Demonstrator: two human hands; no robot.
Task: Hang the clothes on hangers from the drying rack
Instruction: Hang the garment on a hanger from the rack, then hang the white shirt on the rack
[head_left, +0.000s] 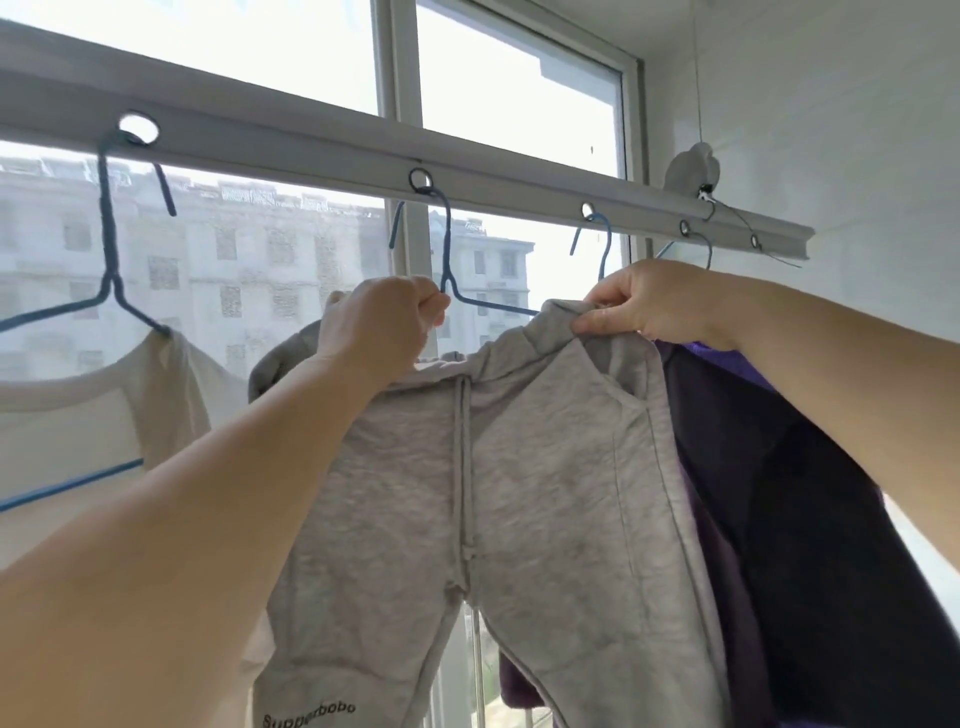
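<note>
Grey sweatpants with a drawstring hang on a blue wire hanger hooked through a hole in the grey drying rack bar. My left hand grips the hanger's left shoulder at the waistband, fingers curled. At the right end of the waistband, my right hand pinches the grey fabric. The hanger's right arm runs under the waistband and is mostly hidden.
A cream shirt hangs on a blue hanger at the left. A dark purple garment hangs on the right, behind my right forearm, under two more hanger hooks. A window and white wall lie behind.
</note>
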